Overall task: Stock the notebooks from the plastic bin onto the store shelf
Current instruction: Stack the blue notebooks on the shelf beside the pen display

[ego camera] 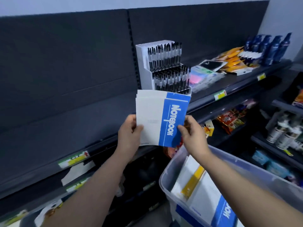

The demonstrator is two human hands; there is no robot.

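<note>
Dark store shelving (68,115) filled the background, its upper shelf bare toward the left end, likely the spot for stock. Left hand (130,131) gripped the lower left edge of a small fanned stack of notebooks (161,118), held upright before the shelf's front edge. Right hand (191,132) pinched the stack's blue right edge, seemingly squaring it. More notebooks lay in the plastic bin (165,179) at lower right.

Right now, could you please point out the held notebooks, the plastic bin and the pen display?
held notebooks (155,122): head view, front cover, white part.
plastic bin (165,182): head view, near-left rim corner.
pen display (165,66): head view, rows of black pens.
</note>
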